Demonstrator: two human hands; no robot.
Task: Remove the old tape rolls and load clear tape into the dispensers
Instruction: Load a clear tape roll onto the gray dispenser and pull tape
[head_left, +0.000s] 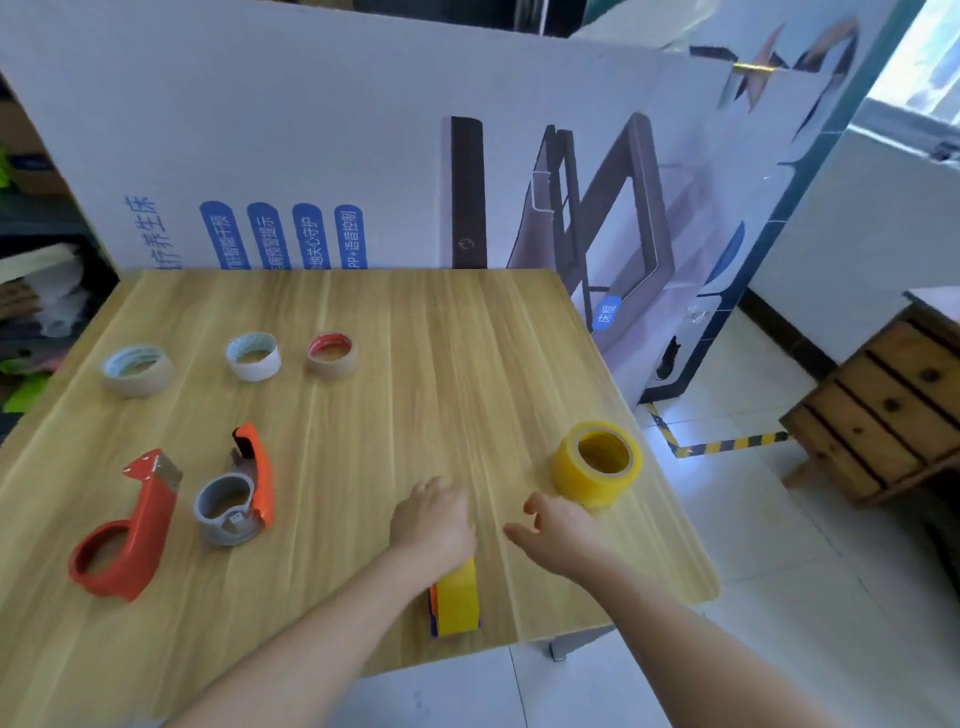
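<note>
My left hand (434, 519) lies palm down over the front part of a dispenser loaded with a yellow tape roll (457, 597) near the table's front edge. The dispenser's purple and orange body peeks out beside the roll, and the rest is hidden under my palm and wrist. My right hand (563, 530) hovers open, fingers apart, just in front and left of a loose yellow tape roll (597, 462). At the left lie an empty red-orange dispenser (127, 530) and an orange dispenser with a grey core (234, 499). Three tape rolls stand at the back left: beige (137, 370), white (254, 356), and brown with a red core (331, 353).
The wooden table (389, 405) ends close behind my wrists and at the right beside the yellow roll. A printed white board (311, 156) stands upright along its far edge. A wooden drawer chest (883, 405) stands on the tiled floor to the right.
</note>
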